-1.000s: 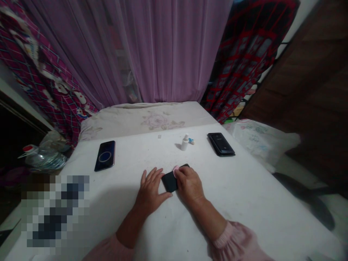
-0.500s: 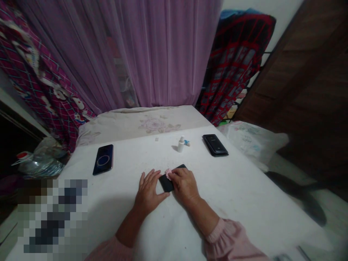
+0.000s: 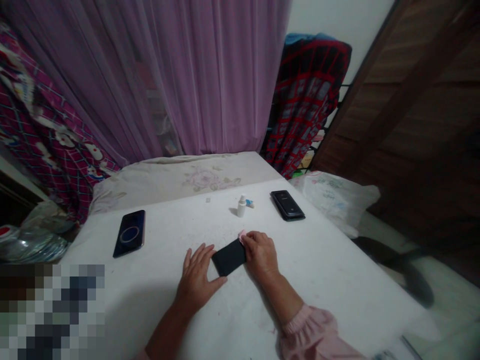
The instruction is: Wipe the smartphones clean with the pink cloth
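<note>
Spreading wide behind everything, a sheer purple pleated curtain point(image 3: 195, 75) hangs well beyond the flat black rectangular slab point(image 3: 228, 257). The slab lies on a white cloth-covered table point(image 3: 318, 280), tilted so that its right end points away from the person. The left hand point(image 3: 195, 280) lies palm down just left of the slab, fingers spread flat, thumb tip touching the slab's near left corner; it grips nothing. The right hand point(image 3: 260, 255) rests palm down over the slab's right end and hides that end. Its fingers are bent, and the tips press a small pink scrap point(image 3: 242, 234) at the slab's far right corner. A dark phone with a glowing ring on its screen point(image 3: 129, 239) lies well left of the slab. A glossy black phone point(image 3: 287, 204) lies beyond the slab to the right. A small white plastic bottle point(image 3: 242, 205) stands upright beyond the slab, nearer than that phone.
</note>
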A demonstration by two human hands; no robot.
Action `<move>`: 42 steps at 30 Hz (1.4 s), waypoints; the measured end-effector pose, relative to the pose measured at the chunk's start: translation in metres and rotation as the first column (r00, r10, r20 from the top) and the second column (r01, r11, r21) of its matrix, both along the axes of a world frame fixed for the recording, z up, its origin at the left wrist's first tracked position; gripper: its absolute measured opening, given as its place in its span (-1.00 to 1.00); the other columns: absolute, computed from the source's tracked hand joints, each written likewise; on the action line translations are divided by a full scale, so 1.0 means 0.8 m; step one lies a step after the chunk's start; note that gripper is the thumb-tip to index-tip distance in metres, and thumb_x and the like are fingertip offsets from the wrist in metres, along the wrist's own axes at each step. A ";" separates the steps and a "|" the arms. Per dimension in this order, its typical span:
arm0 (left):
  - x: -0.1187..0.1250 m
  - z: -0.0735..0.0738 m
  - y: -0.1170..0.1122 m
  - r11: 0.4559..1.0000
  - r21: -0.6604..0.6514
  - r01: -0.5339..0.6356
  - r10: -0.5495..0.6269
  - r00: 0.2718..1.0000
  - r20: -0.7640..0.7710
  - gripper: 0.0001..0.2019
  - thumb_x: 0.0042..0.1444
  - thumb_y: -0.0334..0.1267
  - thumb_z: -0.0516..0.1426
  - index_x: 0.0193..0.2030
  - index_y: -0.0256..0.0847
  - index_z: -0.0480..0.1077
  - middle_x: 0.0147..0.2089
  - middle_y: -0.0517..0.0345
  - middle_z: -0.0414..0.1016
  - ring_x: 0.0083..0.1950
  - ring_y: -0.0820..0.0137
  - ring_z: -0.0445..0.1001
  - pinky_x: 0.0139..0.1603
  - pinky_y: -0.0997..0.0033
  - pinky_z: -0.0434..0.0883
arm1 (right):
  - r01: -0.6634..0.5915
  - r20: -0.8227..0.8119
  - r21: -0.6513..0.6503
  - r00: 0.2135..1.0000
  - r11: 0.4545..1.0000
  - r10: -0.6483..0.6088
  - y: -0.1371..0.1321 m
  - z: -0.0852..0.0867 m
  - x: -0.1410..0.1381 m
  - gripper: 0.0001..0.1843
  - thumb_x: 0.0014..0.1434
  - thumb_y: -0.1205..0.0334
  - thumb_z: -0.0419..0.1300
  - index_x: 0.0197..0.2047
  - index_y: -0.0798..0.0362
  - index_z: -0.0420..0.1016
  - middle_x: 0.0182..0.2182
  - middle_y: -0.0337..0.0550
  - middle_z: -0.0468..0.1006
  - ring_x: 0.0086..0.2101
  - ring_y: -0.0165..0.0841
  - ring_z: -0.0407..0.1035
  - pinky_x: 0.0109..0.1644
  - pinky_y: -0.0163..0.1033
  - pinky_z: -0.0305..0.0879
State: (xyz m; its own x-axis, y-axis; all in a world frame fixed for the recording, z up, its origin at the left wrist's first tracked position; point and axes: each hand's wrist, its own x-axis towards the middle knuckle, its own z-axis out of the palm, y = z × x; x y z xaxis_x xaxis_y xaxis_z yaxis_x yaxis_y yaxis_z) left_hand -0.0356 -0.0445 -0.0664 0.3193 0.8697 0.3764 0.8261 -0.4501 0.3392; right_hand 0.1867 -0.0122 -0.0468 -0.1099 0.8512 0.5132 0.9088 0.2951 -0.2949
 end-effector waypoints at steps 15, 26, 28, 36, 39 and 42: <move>0.014 0.002 -0.003 0.989 0.039 -0.145 0.145 0.989 0.013 -0.50 -0.12 -0.18 0.32 0.00 -0.14 0.34 0.23 -0.18 0.42 0.31 -0.05 0.32 0.34 -0.21 0.16 | -0.373 -0.135 -0.082 0.923 0.924 0.360 -0.028 0.017 -0.051 -0.77 0.21 0.38 0.21 -0.15 -0.11 0.62 -0.21 -0.19 0.59 -0.19 -0.29 0.32 -0.17 -0.17 0.06; 0.010 0.009 -0.002 0.993 -0.061 -0.104 0.106 0.994 0.027 -0.48 -0.07 -0.19 0.30 0.06 -0.12 0.31 0.26 -0.10 0.40 0.35 0.00 0.27 0.38 -0.24 0.06 | 0.028 -0.011 0.008 1.000 1.000 -0.028 -0.001 -0.001 0.006 -0.78 0.21 0.36 0.19 -0.17 -0.06 0.64 -0.24 -0.11 0.57 -0.24 -0.26 0.29 -0.25 -0.18 0.02; 0.008 0.009 -0.001 0.993 -0.083 -0.082 0.085 0.996 0.031 -0.48 -0.05 -0.20 0.29 0.08 -0.10 0.31 0.27 -0.08 0.39 0.36 0.02 0.25 0.39 -0.24 0.03 | 0.063 -0.003 0.019 0.998 0.998 -0.063 0.000 0.001 0.005 -0.78 0.23 0.34 0.17 -0.17 -0.03 0.64 -0.25 -0.08 0.56 -0.26 -0.26 0.29 -0.26 -0.18 0.02; 0.007 0.010 0.001 0.989 -0.134 -0.066 0.070 0.997 0.027 -0.45 -0.05 -0.24 0.28 0.13 -0.12 0.30 0.30 -0.08 0.36 0.39 0.05 0.20 0.41 -0.20 0.00 | -0.347 -0.031 -0.093 0.938 0.933 0.345 -0.035 0.018 -0.059 -0.80 0.17 0.40 0.22 -0.20 -0.05 0.62 -0.29 -0.17 0.53 -0.27 -0.33 0.29 -0.24 -0.21 0.05; 0.008 0.010 0.000 0.990 -0.118 -0.074 0.078 0.996 0.030 -0.47 -0.04 -0.24 0.28 0.12 -0.12 0.32 0.30 -0.08 0.36 0.38 0.05 0.21 0.40 -0.20 0.02 | -0.412 -0.047 -0.104 0.911 0.905 0.410 -0.044 0.022 -0.058 -0.78 0.14 0.41 0.23 -0.19 -0.06 0.62 -0.28 -0.18 0.53 -0.26 -0.35 0.30 -0.24 -0.21 0.06; 0.008 0.009 0.000 0.990 -0.121 -0.075 0.079 0.996 0.031 -0.47 -0.05 -0.20 0.30 0.10 -0.11 0.33 0.30 -0.06 0.37 0.38 0.05 0.22 0.41 -0.20 0.02 | -0.354 -0.036 -0.092 0.935 0.931 0.352 -0.040 0.019 -0.033 -0.77 0.16 0.40 0.21 -0.17 -0.07 0.62 -0.28 -0.17 0.54 -0.25 -0.35 0.32 -0.22 -0.22 0.07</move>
